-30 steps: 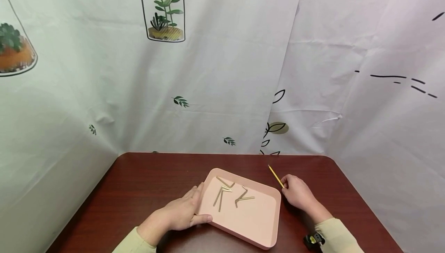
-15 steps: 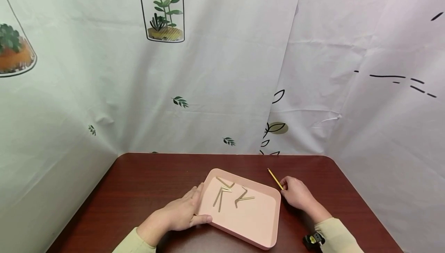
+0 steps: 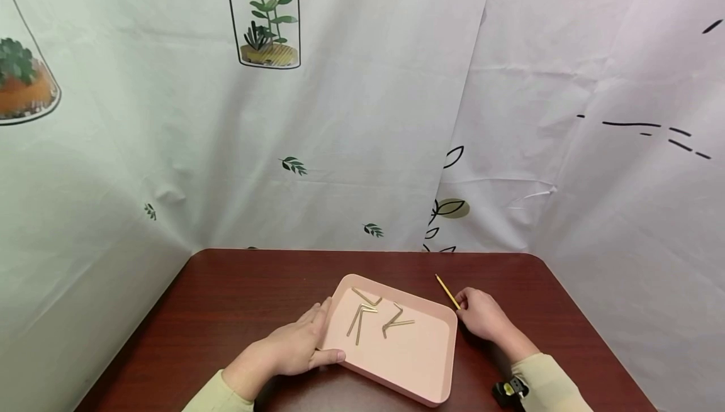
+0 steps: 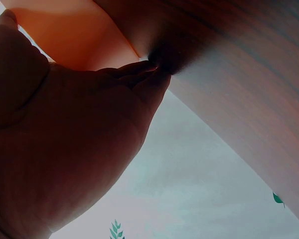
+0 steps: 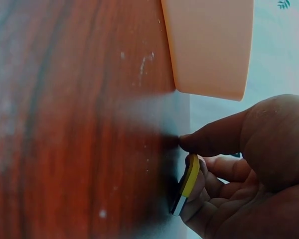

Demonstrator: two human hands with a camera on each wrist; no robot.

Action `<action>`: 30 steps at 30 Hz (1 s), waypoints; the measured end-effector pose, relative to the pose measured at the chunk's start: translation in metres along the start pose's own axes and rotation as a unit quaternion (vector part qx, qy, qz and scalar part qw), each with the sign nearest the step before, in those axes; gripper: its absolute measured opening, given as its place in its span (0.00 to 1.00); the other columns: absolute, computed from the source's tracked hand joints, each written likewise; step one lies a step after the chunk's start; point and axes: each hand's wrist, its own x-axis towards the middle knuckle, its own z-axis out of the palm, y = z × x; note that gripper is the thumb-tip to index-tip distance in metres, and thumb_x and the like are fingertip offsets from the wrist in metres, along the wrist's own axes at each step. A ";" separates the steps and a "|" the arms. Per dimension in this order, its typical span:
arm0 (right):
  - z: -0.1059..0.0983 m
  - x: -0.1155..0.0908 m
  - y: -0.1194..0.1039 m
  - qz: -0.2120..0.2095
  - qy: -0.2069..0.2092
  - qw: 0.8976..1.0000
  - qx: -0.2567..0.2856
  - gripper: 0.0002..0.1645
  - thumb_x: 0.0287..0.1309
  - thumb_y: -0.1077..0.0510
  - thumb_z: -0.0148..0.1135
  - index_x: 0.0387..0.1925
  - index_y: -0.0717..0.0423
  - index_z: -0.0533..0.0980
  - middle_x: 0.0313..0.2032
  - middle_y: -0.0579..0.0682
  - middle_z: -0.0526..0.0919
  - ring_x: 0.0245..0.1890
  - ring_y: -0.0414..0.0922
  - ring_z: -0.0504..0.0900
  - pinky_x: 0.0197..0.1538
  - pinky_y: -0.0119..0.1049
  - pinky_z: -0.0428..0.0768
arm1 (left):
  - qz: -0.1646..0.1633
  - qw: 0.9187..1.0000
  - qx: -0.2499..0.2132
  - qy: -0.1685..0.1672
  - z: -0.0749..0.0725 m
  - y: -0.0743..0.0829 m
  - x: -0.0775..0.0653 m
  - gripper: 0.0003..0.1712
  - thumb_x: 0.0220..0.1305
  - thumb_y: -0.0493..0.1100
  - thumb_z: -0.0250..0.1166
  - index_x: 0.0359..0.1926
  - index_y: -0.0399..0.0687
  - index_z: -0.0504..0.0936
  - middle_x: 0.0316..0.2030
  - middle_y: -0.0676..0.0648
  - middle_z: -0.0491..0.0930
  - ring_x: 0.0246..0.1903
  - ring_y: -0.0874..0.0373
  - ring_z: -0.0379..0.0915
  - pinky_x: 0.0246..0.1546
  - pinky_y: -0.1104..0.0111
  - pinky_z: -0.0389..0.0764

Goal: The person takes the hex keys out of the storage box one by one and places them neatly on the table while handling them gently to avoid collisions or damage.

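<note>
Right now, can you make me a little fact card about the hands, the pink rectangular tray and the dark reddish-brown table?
Left hand: fingers straight, touching the pink rectangular tray
Right hand: holds a slim yellow stick
Inside tray: gold-coloured, metallic-looking bent rods
Under tray: dark reddish-brown table
Behind: white plant-print backdrop

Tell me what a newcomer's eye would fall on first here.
Most likely the pale pink, rounded rectangular tray on the dark red wood-grain table, with brass-coloured bent metal rods lying in its far left part. Next, the thin yellow rod held in the person's right grip, beside the tray's far right corner. Behind, a white sheet printed with plants fills the upper head view.
</note>
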 end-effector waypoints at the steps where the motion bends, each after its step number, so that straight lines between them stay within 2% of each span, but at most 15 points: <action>1: 0.002 0.000 0.003 0.000 -0.002 1.000 -0.001 0.05 0.62 0.65 0.70 0.39 0.61 0.82 0.29 0.46 0.79 0.28 0.41 0.75 0.33 0.38 0.74 | 0.000 1.000 0.000 0.000 0.000 0.000 0.000 0.68 0.74 0.74 0.67 0.86 0.24 0.51 0.85 0.29 0.56 0.83 0.31 0.57 0.75 0.38 0.70; 7: 0.003 0.001 0.006 0.014 -0.009 1.000 -0.001 0.06 0.62 0.64 0.70 0.40 0.62 0.82 0.29 0.47 0.79 0.28 0.42 0.74 0.33 0.39 0.75 | 0.001 1.000 0.005 0.000 0.001 0.000 0.001 0.68 0.74 0.75 0.66 0.86 0.25 0.50 0.85 0.29 0.57 0.82 0.31 0.57 0.74 0.38 0.71; 15: -0.007 -0.001 -0.012 0.029 -0.013 0.999 0.019 0.05 0.61 0.65 0.69 0.39 0.62 0.82 0.29 0.45 0.78 0.27 0.41 0.74 0.34 0.39 0.75 | 0.000 1.000 0.002 0.002 0.001 0.001 0.001 0.68 0.74 0.73 0.67 0.86 0.24 0.50 0.85 0.29 0.56 0.83 0.31 0.57 0.74 0.38 0.71; 17: -0.012 -0.001 -0.021 0.043 -0.020 0.999 0.019 0.05 0.61 0.66 0.69 0.39 0.62 0.82 0.29 0.45 0.78 0.28 0.42 0.75 0.35 0.41 0.76 | 0.001 1.000 0.002 0.003 0.001 0.000 0.001 0.68 0.74 0.74 0.67 0.86 0.24 0.50 0.85 0.29 0.56 0.82 0.31 0.57 0.74 0.38 0.71; 18: -0.009 -0.001 -0.017 0.042 -0.017 0.999 0.014 0.04 0.61 0.66 0.70 0.38 0.61 0.82 0.29 0.43 0.78 0.28 0.41 0.75 0.35 0.39 0.76 | 0.001 1.000 0.002 0.003 0.001 0.000 0.001 0.68 0.74 0.74 0.67 0.86 0.24 0.50 0.85 0.29 0.56 0.82 0.31 0.57 0.74 0.38 0.71; 20: -0.015 -0.002 -0.029 0.064 -0.028 0.997 0.019 0.04 0.62 0.66 0.70 0.39 0.61 0.83 0.29 0.44 0.78 0.29 0.41 0.75 0.37 0.41 0.77 | 0.001 1.000 0.003 0.003 0.001 0.000 0.001 0.68 0.74 0.74 0.67 0.86 0.25 0.50 0.85 0.29 0.57 0.82 0.31 0.57 0.73 0.38 0.72; 24: -0.012 -0.003 -0.022 0.041 -0.023 0.999 0.018 0.04 0.64 0.65 0.68 0.40 0.63 0.82 0.30 0.46 0.78 0.29 0.41 0.74 0.36 0.40 0.76 | 0.002 1.000 0.006 0.004 0.000 0.002 0.000 0.69 0.73 0.75 0.67 0.86 0.25 0.50 0.85 0.29 0.57 0.82 0.32 0.58 0.73 0.38 0.72; 25: -0.017 -0.005 -0.028 0.041 -0.025 0.999 0.023 0.05 0.65 0.66 0.68 0.40 0.64 0.82 0.30 0.47 0.78 0.29 0.43 0.74 0.36 0.41 0.76 | 0.002 1.000 0.008 0.004 0.000 0.002 0.000 0.69 0.73 0.75 0.67 0.86 0.25 0.50 0.85 0.29 0.57 0.82 0.32 0.58 0.72 0.38 0.73; 27: -0.017 -0.005 -0.027 0.036 -0.020 0.999 0.026 0.05 0.63 0.66 0.67 0.40 0.65 0.82 0.30 0.47 0.78 0.29 0.43 0.74 0.35 0.41 0.76 | 0.004 1.000 0.011 0.005 -0.001 0.003 0.000 0.69 0.73 0.74 0.67 0.86 0.25 0.50 0.84 0.29 0.57 0.82 0.32 0.59 0.73 0.38 0.72; 30: -0.024 -0.006 -0.042 0.070 -0.028 0.996 0.037 0.06 0.61 0.68 0.69 0.40 0.64 0.83 0.30 0.48 0.78 0.29 0.44 0.75 0.36 0.41 0.76 | 0.005 1.000 0.011 0.005 -0.001 0.003 0.000 0.69 0.73 0.74 0.68 0.86 0.25 0.50 0.84 0.29 0.57 0.82 0.32 0.59 0.73 0.38 0.72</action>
